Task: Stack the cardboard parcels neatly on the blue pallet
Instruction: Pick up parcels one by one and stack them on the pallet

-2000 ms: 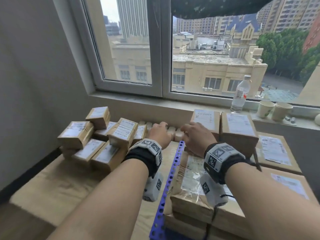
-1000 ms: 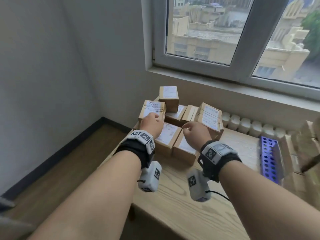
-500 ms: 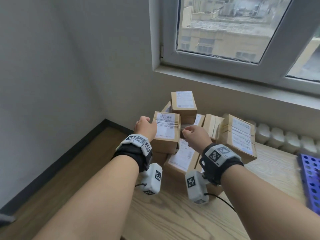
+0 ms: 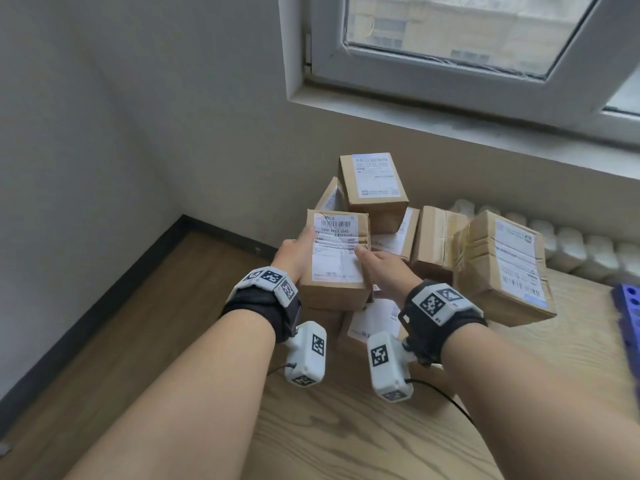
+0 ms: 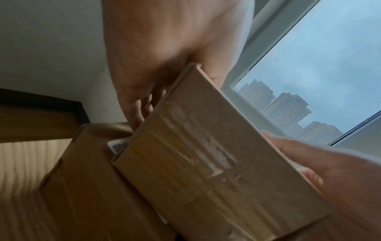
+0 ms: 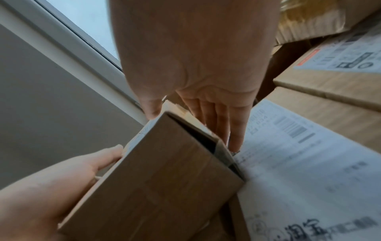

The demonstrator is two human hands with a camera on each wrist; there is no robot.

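Centre: brown cardboard parcel point(image 4: 332, 296), white label point(image 4: 334, 252) with black barcode | 3 o'clock: blue pallet point(image 4: 627, 306) | 6 o'clock: pale wood-grain table point(image 4: 346, 431) | 8 o'clock: brown floor point(image 4: 131, 323) | wristbands point(image 4: 256, 306) black, markers point(image 4: 270, 277) black-and-white squares

A brown parcel point(image 6: 160, 179) sits between both hands. The right hand point(image 6: 195, 57) reaches in from above, its straight fingers point(image 6: 237, 127) lying along the parcel's right side and its thumb point(image 6: 151, 107) on the far corner. The left hand point(image 6: 51, 182) holds the parcel's left edge. Labelled parcels point(image 6: 309, 171) lie just right. A window frame point(image 6: 72, 48) runs across the far left.
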